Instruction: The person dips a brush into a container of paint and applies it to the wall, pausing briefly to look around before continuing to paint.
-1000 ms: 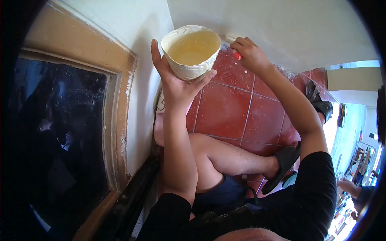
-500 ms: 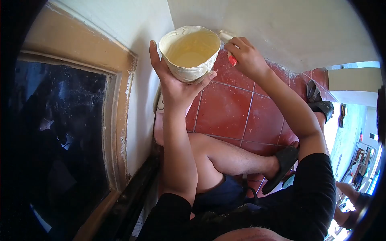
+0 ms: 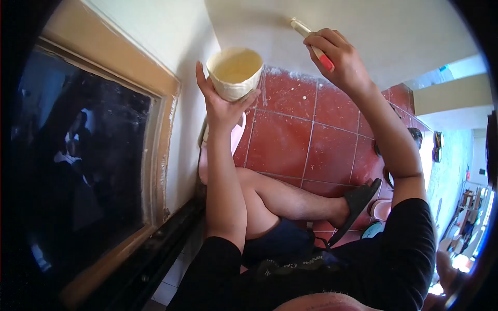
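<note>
My left hand [image 3: 224, 107] supports a cream-coated paint container [image 3: 237, 90] from below, thumb and fingers wrapped around its sides. Pale yellow paint [image 3: 236, 67] shows inside it. In my right hand [image 3: 340, 58] is a paintbrush [image 3: 303, 29], its handle red towards the end. The bristle end points up and left, right at the cream wall [image 3: 373, 31]. The brush is up and to the right of the container, apart from it.
Red floor tiles [image 3: 280, 137] with white specks lie below. A wooden-framed window [image 3: 168, 129] with dark glass is on the left. My sandalled foot [image 3: 360, 202] rests on the tiles, near a pink bowl [image 3: 381, 209]. Other footwear [image 3: 438, 146] stands at the right.
The brush has moved from beside the container's rim, up and right to the wall. The container now sits slightly lower and farther left in view.
</note>
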### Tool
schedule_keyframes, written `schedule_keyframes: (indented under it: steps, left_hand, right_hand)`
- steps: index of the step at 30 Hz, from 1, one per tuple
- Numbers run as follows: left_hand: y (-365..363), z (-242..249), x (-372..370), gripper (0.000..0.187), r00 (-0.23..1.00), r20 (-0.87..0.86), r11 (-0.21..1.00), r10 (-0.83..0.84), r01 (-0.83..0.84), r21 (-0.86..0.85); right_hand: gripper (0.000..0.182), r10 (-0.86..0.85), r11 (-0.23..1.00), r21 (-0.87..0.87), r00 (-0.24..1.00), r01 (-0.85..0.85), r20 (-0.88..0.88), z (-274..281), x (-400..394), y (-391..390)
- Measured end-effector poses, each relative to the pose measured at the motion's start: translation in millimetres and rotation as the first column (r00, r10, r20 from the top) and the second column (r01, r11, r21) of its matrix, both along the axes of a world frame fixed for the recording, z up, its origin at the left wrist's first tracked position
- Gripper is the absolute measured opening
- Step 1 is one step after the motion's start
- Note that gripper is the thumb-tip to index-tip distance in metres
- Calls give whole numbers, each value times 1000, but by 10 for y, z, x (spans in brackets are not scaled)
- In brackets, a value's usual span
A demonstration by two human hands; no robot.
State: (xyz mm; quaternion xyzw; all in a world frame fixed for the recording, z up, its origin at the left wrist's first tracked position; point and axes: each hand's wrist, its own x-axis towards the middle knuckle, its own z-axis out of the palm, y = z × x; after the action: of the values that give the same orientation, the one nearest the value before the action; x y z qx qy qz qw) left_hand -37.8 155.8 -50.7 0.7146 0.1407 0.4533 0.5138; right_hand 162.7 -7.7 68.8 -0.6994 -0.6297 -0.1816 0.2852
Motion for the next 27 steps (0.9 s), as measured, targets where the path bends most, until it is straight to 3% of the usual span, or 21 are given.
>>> schedule_keyframes:
  steps: [1, 3, 7, 13, 15, 16, 22, 25, 27]
  left_hand:
    - [-16, 5, 24, 133, 1000, 18, 999, -20, 20, 31]
    - [-70, 47, 75, 132, 991, 118, 994, -68, 77, -78]
    - [-321, 119, 81, 125, 991, 106, 995, -86, 91, -46]
    - [-828, 243, -24, 125, 983, 129, 991, -128, 132, -26]
    - [-886, 323, -18, 124, 985, 109, 990, -134, 139, -35]
    - [-1066, 589, -89, 106, 969, 174, 973, -174, 197, -125]
    - [-1309, 1367, -367, 104, 941, 194, 939, -276, 307, -155]
    - [-1455, 1750, -556, 100, 921, 245, 920, -303, 350, -176]
    - [-1651, 2009, -631, 96, 827, 393, 851, -401, 496, -176]
  right_hand:
    - [15, -20, 999, 31, 1000, 20, 18, 222, -50, -136]
    - [14, 38, 999, 28, 999, -37, -39, 605, -147, -461]
    - [17, 120, 992, -43, 983, -116, 141, 1164, -165, -1248]
    - [24, -94, 978, -172, 985, 119, 147, 1631, -314, -2577]
    - [27, -96, 985, -122, 977, 120, 188, 1748, -285, -2976]
    - [28, -116, 987, -87, 967, 138, 225, 1818, -306, -3157]
    - [28, -299, 954, 28, 933, 300, 198, 2255, -624, -4161]
    - [26, -380, 924, 62, 881, 378, 282, 2320, -763, -4652]
    - [17, -618, 784, 181, 716, 594, 324, 2594, -1622, -4262]
